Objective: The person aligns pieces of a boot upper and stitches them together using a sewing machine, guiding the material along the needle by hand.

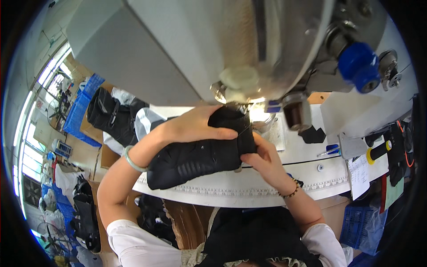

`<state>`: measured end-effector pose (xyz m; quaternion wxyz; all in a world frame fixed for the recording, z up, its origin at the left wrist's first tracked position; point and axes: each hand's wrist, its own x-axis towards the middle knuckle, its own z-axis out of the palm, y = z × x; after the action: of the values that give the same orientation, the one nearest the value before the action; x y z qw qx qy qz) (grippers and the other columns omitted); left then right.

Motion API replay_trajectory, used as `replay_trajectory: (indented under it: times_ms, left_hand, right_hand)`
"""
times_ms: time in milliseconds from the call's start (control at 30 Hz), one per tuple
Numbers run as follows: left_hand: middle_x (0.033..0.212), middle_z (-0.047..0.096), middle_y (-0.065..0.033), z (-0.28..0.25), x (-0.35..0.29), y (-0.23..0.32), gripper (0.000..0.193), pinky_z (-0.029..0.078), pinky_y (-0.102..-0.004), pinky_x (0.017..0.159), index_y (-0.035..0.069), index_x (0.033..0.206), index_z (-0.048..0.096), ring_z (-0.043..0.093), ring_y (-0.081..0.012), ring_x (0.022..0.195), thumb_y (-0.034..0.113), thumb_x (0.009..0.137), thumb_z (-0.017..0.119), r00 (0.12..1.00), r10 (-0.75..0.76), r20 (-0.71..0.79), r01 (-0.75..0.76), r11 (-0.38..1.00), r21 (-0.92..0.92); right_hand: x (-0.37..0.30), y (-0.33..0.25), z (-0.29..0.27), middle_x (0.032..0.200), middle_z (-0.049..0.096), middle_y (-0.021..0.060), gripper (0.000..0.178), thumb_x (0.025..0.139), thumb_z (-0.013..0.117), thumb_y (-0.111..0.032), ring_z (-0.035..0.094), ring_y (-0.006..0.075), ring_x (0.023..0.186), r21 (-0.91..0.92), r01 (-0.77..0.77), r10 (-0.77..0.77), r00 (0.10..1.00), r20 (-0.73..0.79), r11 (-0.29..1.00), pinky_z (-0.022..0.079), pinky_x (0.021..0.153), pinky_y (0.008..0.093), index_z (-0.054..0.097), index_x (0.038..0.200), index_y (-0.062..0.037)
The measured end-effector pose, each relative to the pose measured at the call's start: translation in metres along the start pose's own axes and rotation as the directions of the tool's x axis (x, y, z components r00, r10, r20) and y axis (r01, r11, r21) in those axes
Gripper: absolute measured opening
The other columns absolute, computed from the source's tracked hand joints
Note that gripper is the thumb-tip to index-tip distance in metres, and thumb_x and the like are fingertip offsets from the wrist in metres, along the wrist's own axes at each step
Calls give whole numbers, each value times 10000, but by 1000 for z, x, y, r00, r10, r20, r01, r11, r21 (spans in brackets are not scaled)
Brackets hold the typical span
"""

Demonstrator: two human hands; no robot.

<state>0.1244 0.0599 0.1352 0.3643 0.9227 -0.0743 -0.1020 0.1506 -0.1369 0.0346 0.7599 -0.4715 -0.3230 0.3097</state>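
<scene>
A black padded piece that looks like a boot upper (pixel 191 160) lies across the pale sewing machine table (pixel 249 189), with ribbed stitching along its near side. Its upper right end reaches the lit needle area under the sewing machine head (pixel 231 44). My left hand (pixel 191 127) grips it from above, thumb stretched along its top. At its right-hand edge, my right hand (pixel 264 160) pinches the black material between thumb and fingers. The needle itself is too small to make out, and the undersides of the fingers are hidden.
More black boot uppers (pixel 113 115) are piled at the far left by a blue crate (pixel 82 111). On the right lie a small black scrap (pixel 312 135), a metal bobbin (pixel 320 167), a paper slip (pixel 358 175) and a yellow-ended spool (pixel 379 152). A curved ruler (pixel 284 192) follows the table's near edge.
</scene>
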Motion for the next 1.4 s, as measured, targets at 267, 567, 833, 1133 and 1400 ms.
replay_trajectory:
  times_ms: [267,567,833,1133,1400]
  left_hand:
    - [1290,366,-225,21,-60,32,901,318,-386,972,-32,1293,345,397,-377,1146,437,630,735,940,150,-307,71,793,605]
    - [1274,372,-272,64,-75,18,849,342,-417,977,95,1376,241,417,-392,1158,422,706,647,944,230,-237,78,542,837]
    - [1279,382,-258,57,-73,18,845,360,-396,977,64,1349,296,419,-383,1162,400,674,677,953,234,-190,31,550,834]
    - [1373,325,-151,60,-66,20,789,338,-435,988,59,1321,346,364,-361,1218,328,670,699,927,330,-180,-74,630,773]
    - [1398,287,-125,59,-66,19,750,386,-464,939,129,1367,286,405,-416,1160,317,733,641,956,258,-138,-61,636,769]
  right_hand:
    - [-5,6,-21,1092,556,58,355,768,597,63,461,141,1076,-153,24,7,980,198,988,363,929,278,560,1116,3]
    - [-1,18,-19,901,602,21,258,795,555,-15,525,106,796,-218,246,-204,959,198,945,439,697,269,571,1052,-17]
    - [-5,17,-15,847,582,26,197,823,527,-65,506,83,748,-281,197,-153,973,172,939,433,667,241,560,1008,-7]
    - [7,3,6,820,560,6,232,896,523,-194,474,50,737,-160,132,-147,986,-84,978,403,648,212,543,1014,5]
    - [2,11,-6,790,552,25,247,905,509,-210,470,61,725,-280,276,-281,959,23,919,401,628,227,534,1024,5]
